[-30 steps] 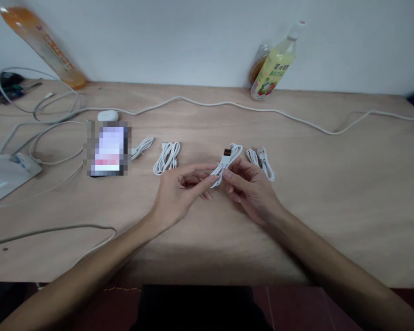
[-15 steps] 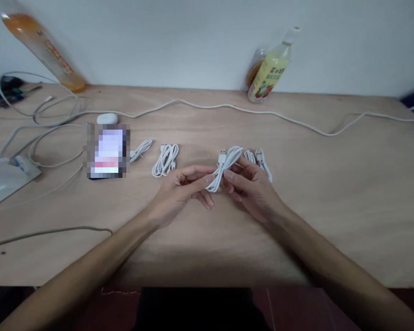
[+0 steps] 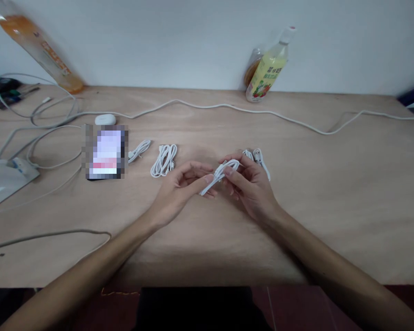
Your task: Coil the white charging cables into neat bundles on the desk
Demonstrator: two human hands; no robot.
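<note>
Holding one folded white USB cable (image 3: 218,175) between them, both hands hover just above the middle of the wooden table (image 3: 331,207), nearer its front edge than its back edge. The left hand (image 3: 179,188) pinches the lower end of the bundle between thumb and forefinger; the remaining fingers curl underneath. The right hand (image 3: 251,184) closes thumb and forefinger on the upper loop of the same bundle. The bundle runs diagonally, low on the left and high on the right.

Just behind the right hand, a second coiled white cable (image 3: 260,158) lies flat on the table, partly hidden by the knuckles. To the left of the hands, a third coiled white cable (image 3: 163,159) lies on the table, well apart from them, and a smaller white cable (image 3: 140,149) lies beyond it beside a phone (image 3: 105,151) whose screen is blurred. A white earbud case (image 3: 105,119) sits just behind the phone.

A long white cord (image 3: 227,106) crosses the table from left to right toward the back edge. A green-labelled drink bottle (image 3: 267,69) stands at the back edge against the wall. An orange bottle (image 3: 37,46) leans at the back left corner.
</note>
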